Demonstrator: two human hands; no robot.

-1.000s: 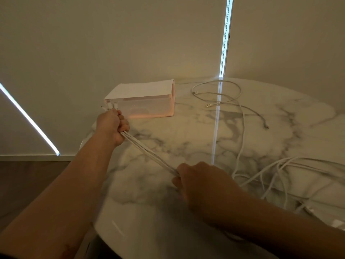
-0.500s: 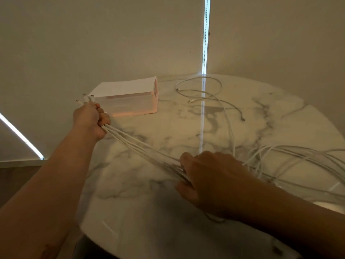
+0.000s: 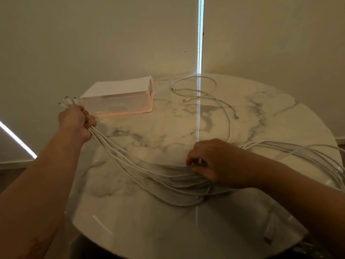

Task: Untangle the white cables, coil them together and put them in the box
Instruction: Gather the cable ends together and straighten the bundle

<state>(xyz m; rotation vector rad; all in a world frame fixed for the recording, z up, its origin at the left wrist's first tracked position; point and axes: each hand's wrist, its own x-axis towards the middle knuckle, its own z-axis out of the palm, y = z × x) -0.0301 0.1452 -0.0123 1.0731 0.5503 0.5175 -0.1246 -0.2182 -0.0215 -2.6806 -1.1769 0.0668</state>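
White cables (image 3: 141, 165) sag over the table (image 3: 168, 230) between both hands: left hand (image 3: 74, 120) clenched round the plug ends near the box (image 3: 119, 103), right hand (image 3: 214, 163) curled round the bundle. Best hold left firm, let strands slide loosely rightward, combing tangles out.

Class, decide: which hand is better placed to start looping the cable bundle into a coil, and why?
Probably the right hand: it pinches the white cables mid-length, beside the loose slack. The left hand grips the plug ends.
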